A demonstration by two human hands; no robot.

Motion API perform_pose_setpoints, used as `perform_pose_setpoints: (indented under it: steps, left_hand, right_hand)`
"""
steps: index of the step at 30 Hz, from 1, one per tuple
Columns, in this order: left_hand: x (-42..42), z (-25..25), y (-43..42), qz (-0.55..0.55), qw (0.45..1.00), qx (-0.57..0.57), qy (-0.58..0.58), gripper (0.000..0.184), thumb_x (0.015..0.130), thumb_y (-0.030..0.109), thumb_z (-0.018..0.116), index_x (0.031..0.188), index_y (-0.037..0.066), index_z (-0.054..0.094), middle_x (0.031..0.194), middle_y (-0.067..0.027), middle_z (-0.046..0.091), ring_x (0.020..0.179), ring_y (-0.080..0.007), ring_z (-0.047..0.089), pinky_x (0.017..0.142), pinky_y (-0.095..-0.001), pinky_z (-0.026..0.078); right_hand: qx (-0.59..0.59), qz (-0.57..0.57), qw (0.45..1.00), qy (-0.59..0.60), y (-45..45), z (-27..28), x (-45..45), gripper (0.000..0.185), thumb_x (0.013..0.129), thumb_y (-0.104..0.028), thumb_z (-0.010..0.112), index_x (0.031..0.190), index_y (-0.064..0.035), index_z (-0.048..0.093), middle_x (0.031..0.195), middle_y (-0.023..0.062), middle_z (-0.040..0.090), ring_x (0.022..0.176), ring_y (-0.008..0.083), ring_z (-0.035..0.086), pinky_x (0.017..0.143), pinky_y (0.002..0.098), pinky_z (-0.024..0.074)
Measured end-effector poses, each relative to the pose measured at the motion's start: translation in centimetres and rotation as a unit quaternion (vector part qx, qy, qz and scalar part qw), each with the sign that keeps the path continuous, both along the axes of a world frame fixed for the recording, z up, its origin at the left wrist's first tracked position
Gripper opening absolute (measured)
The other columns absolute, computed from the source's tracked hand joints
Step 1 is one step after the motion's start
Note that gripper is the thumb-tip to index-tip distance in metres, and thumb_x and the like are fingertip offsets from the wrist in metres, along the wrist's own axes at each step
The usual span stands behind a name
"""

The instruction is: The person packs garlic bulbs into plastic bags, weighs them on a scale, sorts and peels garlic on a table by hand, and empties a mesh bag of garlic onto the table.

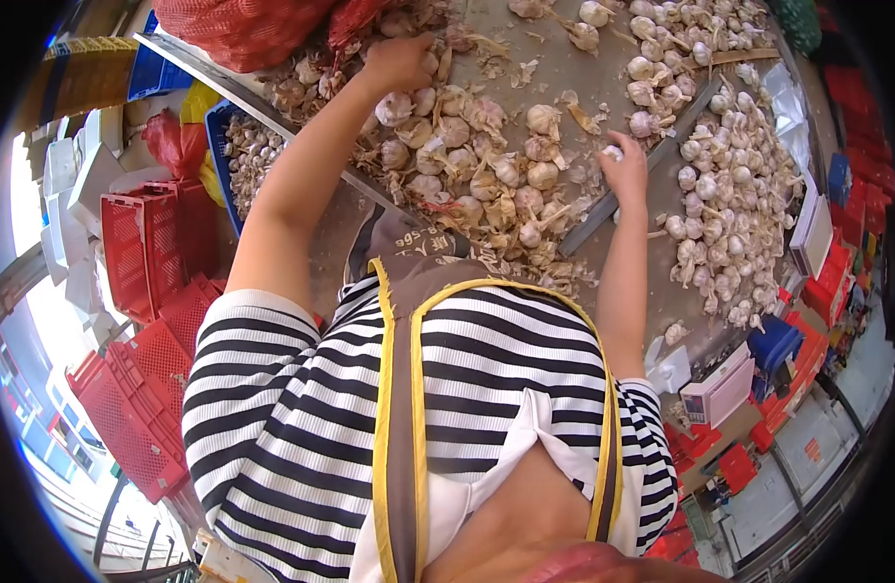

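Note:
At the far side of a pile of loose garlic bulbs [452, 131], my left hand [397, 66] is closed, its fingers curled at a garlic bulb [429, 63] that is partly hidden. My right hand [626, 175] pinches a small whitish garlic bulb [613, 154] between thumb and fingers, just above a dark metal bar [593, 225] on the table. Dry skins and stalks lie among the bulbs between my hands. Beyond the bar, on the right, spreads a heap of paler garlic bulbs [724, 214].
Red mesh sacks [239, 29] rest at the table's far left, by its metal edge [243, 92]. A blue crate [219, 160] of small garlic stands on the left, near red plastic crates [141, 253]. Another group of bulbs [661, 58] lies at the far right. A pink-white box [720, 387] stands at the right.

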State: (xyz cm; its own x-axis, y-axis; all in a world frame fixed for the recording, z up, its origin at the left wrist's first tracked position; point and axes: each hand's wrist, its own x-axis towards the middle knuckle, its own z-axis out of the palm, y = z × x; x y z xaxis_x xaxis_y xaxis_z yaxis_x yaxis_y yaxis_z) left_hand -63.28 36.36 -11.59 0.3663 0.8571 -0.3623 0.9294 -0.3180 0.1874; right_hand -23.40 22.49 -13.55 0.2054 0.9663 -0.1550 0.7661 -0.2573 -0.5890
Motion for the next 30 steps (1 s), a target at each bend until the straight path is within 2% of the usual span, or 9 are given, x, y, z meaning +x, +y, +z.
perform_pose_setpoints:
  steps: [3, 5, 6, 8, 11, 13, 20, 27, 30]
  left_hand:
    - [-0.2, 0.0, 1.1, 0.085, 0.983, 0.064, -0.147, 0.050, 0.069, 0.023, 0.067, 0.116, 0.012, 0.053, 0.097, -0.0145, 0.064, 0.092, -0.0297, 0.064, 0.076, -0.0408, 0.052]
    - [-0.3, -0.3, 1.9, 0.267, 0.785, -0.154, -0.537, 0.047, 0.069, 0.016, 0.068, 0.113, 0.009, 0.053, 0.094, -0.0088, 0.062, 0.085, -0.0209, 0.063, 0.070, -0.0343, 0.053]
    - [-0.6, -1.3, 3.0, 0.234, 0.803, -0.136, -0.531, 0.045, 0.068, 0.012, 0.070, 0.110, 0.008, 0.054, 0.097, -0.0058, 0.059, 0.080, -0.0146, 0.059, 0.066, -0.0289, 0.051]
    - [0.5, -0.6, 3.4, 0.211, 0.831, -0.134, -0.498, 0.044, 0.069, 0.015, 0.071, 0.110, 0.009, 0.054, 0.097, -0.0062, 0.058, 0.079, -0.0143, 0.058, 0.066, -0.0287, 0.051]
    - [3.3, -1.5, 4.4, 0.165, 0.908, -0.082, -0.377, 0.042, 0.072, 0.021, 0.069, 0.109, 0.011, 0.055, 0.098, -0.0088, 0.059, 0.082, -0.0193, 0.061, 0.065, -0.0329, 0.051]
    - [4.7, -3.7, 4.4, 0.007, 0.955, 0.210, -0.207, 0.040, 0.075, 0.023, 0.064, 0.112, 0.013, 0.055, 0.099, -0.0121, 0.062, 0.085, -0.0285, 0.063, 0.067, -0.0385, 0.052]
    - [7.1, -0.8, 4.2, -0.073, 0.988, 0.127, 0.054, 0.025, 0.072, 0.019, 0.062, 0.096, 0.015, 0.066, 0.087, -0.0105, 0.067, 0.086, -0.0289, 0.065, 0.072, -0.0409, 0.052]
    - [6.8, 0.2, 4.7, -0.108, 0.981, 0.145, 0.075, 0.024, 0.070, 0.019, 0.063, 0.092, 0.011, 0.066, 0.086, -0.0119, 0.067, 0.084, -0.0291, 0.066, 0.069, -0.0410, 0.052]
    - [6.2, 0.3, 4.7, -0.104, 0.986, 0.126, 0.022, 0.025, 0.069, 0.020, 0.064, 0.092, 0.012, 0.065, 0.087, -0.0123, 0.067, 0.084, -0.0293, 0.066, 0.070, -0.0421, 0.051]
  right_hand:
    - [0.023, 0.031, 0.993, -0.108, 0.2, -0.5, 0.0, 0.040, 0.068, -0.014, 0.071, 0.107, -0.0113, 0.064, 0.110, 0.0132, 0.058, 0.107, 0.0329, 0.053, 0.093, 0.0393, 0.0428]
    - [0.030, 0.023, 0.994, -0.103, -0.3, -0.1, 0.1, 0.033, 0.074, -0.013, 0.066, 0.107, -0.0101, 0.064, 0.105, 0.0103, 0.062, 0.099, 0.0255, 0.059, 0.087, 0.0342, 0.0460]
    - [0.025, 0.025, 0.994, -0.103, -0.2, -0.5, 0.9, 0.033, 0.074, -0.013, 0.066, 0.107, -0.0101, 0.064, 0.105, 0.0103, 0.062, 0.099, 0.0255, 0.059, 0.087, 0.0342, 0.0460]
    - [-0.001, -0.150, 0.927, 0.343, 1.1, -1.6, 3.0, 0.029, 0.078, -0.010, 0.062, 0.107, -0.0084, 0.063, 0.095, 0.0070, 0.065, 0.089, 0.0160, 0.061, 0.081, 0.0270, 0.0471]
    - [0.020, -0.113, 0.943, 0.312, 3.7, 2.1, 0.3, 0.027, 0.081, -0.008, 0.060, 0.107, -0.0057, 0.062, 0.089, 0.0045, 0.065, 0.083, 0.0088, 0.059, 0.075, 0.0215, 0.0460]
    - [-0.038, 0.006, 0.976, 0.215, 5.5, 5.1, -4.5, 0.029, 0.078, -0.007, 0.061, 0.107, -0.0080, 0.063, 0.091, 0.0073, 0.066, 0.084, 0.0147, 0.061, 0.075, 0.0264, 0.0481]
    - [-0.044, 0.339, 0.938, -0.059, 6.0, 3.2, -16.5, 0.047, 0.070, -0.004, 0.060, 0.115, -0.0145, 0.058, 0.111, 0.0110, 0.057, 0.097, 0.0312, 0.060, 0.082, 0.0405, 0.0493]
    - [-0.108, 0.325, 0.938, -0.055, 6.7, 3.3, -16.3, 0.045, 0.072, -0.013, 0.064, 0.116, -0.0122, 0.057, 0.104, 0.0112, 0.061, 0.088, 0.0284, 0.063, 0.074, 0.0376, 0.0512]
    - [-0.225, 0.015, 0.831, 0.509, 5.3, 3.7, -13.4, 0.051, 0.080, -0.032, 0.061, 0.118, 0.0018, 0.055, 0.100, 0.0128, 0.064, 0.063, 0.0148, 0.058, 0.059, 0.0261, 0.0493]
